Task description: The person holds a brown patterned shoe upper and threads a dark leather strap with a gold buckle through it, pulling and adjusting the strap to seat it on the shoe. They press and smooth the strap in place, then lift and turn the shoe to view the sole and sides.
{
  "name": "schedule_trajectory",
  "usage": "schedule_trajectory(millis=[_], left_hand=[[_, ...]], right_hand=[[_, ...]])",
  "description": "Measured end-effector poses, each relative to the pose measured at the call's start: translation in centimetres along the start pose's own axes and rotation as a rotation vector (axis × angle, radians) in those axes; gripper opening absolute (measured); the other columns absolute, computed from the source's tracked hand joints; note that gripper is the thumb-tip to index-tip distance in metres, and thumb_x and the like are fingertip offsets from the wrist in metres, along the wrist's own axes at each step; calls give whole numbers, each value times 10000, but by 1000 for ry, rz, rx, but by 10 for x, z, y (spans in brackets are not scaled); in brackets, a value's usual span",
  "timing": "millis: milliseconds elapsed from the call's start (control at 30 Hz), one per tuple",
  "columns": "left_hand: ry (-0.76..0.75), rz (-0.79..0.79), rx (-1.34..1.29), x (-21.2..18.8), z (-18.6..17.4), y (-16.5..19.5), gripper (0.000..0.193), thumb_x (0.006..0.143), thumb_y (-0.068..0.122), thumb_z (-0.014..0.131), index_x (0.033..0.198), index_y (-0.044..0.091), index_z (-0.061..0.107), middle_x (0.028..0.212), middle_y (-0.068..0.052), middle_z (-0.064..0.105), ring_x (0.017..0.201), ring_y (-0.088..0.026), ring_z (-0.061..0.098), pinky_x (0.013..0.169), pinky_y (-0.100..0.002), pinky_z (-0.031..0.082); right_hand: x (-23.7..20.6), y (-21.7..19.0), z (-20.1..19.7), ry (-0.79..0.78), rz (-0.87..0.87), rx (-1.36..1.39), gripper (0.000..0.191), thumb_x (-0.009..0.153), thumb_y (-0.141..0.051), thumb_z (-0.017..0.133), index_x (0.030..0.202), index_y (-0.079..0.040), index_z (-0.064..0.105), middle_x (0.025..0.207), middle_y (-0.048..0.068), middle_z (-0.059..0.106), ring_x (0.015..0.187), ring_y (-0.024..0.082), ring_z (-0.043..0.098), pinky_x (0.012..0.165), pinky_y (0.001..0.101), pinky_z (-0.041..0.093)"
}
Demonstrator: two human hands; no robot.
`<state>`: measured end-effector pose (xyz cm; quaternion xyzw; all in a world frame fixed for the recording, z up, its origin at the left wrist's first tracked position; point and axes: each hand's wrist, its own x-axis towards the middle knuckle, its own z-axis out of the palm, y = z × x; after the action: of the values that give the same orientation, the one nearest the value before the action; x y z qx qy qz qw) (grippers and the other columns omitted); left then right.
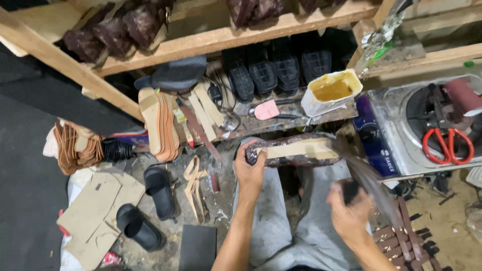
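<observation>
My left hand [249, 168] grips the near end of a dark, shiny shoe upper [296, 150] that has a pale tan insole face turned up. It is held flat above my knees in grey trousers. My right hand [346, 208] is closed around the dark handle of a brush [364, 175], which is blurred by motion and slants up toward the right end of the shoe piece. Just behind the shoe, on a low bench, stands a cut-open white container of yellow glue [331, 90].
Wooden shelves [221, 37] hold dark shoe uppers and black soles. Tan insoles [158, 123] lean on the bench. Two black sandals [150, 200] and cardboard patterns lie on the floor at left. A metal stove [427, 120] with red scissors [448, 145] stands at right.
</observation>
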<state>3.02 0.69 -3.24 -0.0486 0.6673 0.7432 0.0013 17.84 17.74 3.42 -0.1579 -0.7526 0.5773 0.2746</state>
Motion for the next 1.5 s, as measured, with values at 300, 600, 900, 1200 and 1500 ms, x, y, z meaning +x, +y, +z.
schedule_trajectory(millis=[300, 600, 900, 1200, 1500], left_hand=[[-25, -5, -19, -3, 4, 8, 351, 899, 116, 741, 1235, 77, 647, 913, -12, 692, 738, -71, 623, 547, -241, 552], [-62, -54, -73, -2, 2, 12, 339, 909, 126, 722, 1239, 109, 646, 949, -8, 682, 765, -79, 622, 562, -249, 552], [-115, -36, -177, -2, -1, 8, 298, 1070, 255, 480, 1180, 40, 655, 912, -53, 661, 712, -113, 594, 584, -273, 499], [-55, -7, -38, 10, -6, 6, 499, 1100, 383, 344, 1128, 21, 686, 1033, -68, 683, 944, -156, 603, 850, -301, 484], [-109, -145, -137, 11, -9, -4, 543, 1082, 451, 332, 1159, 48, 687, 1055, -64, 699, 952, -160, 634, 841, -310, 528]], right_hand=[[13, -2, -22, 123, 122, 147, 316, 1046, -148, 610, 1261, 18, 448, 741, 33, 594, 579, 122, 575, 561, 300, 509], [13, 3, -24, 113, 148, 144, 691, 1029, -201, 628, 1607, -12, 300, 763, 20, 584, 551, 104, 536, 507, 288, 481], [4, -24, 15, 3, -237, -168, 379, 1012, -193, 643, 1326, -15, 526, 873, 161, 688, 736, 224, 682, 677, 307, 558], [-22, 29, 40, -154, -156, 308, 589, 987, -113, 669, 1529, -87, 439, 898, 139, 700, 745, 215, 678, 701, 330, 566], [9, 8, 33, -182, 94, -158, 675, 858, -144, 720, 1464, -12, 454, 945, 77, 724, 771, 176, 694, 692, 328, 564]])
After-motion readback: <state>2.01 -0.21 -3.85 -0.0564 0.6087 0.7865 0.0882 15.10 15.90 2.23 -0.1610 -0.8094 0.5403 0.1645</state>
